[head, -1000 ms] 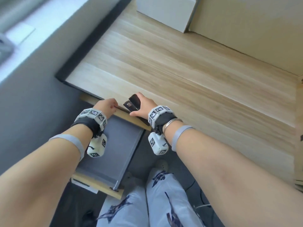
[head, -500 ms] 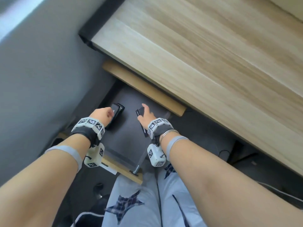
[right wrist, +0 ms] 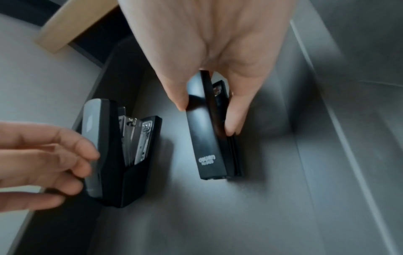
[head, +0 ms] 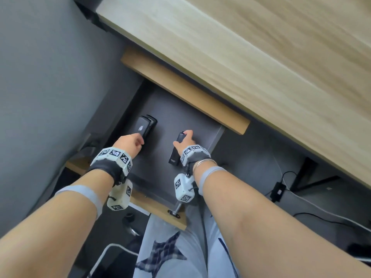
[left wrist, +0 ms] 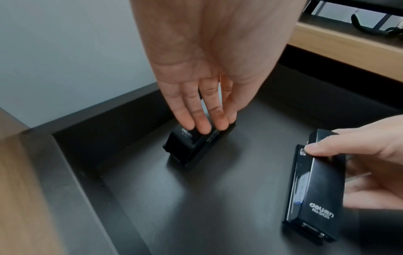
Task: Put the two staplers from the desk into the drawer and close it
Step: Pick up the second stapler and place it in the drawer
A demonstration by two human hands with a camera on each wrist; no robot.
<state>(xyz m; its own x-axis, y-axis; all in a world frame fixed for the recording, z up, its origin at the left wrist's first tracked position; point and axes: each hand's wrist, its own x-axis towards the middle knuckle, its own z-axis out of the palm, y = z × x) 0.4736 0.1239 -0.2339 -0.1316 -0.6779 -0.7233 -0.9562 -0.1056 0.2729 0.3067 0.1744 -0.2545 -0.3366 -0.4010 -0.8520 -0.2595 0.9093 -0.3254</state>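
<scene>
In the open drawer, the left stapler is touched by the straight fingers of the left hand. Just beside it, the right stapler, long axis parallel, is pinched by the right hand; the drawer front lies nearer the body.
</scene>
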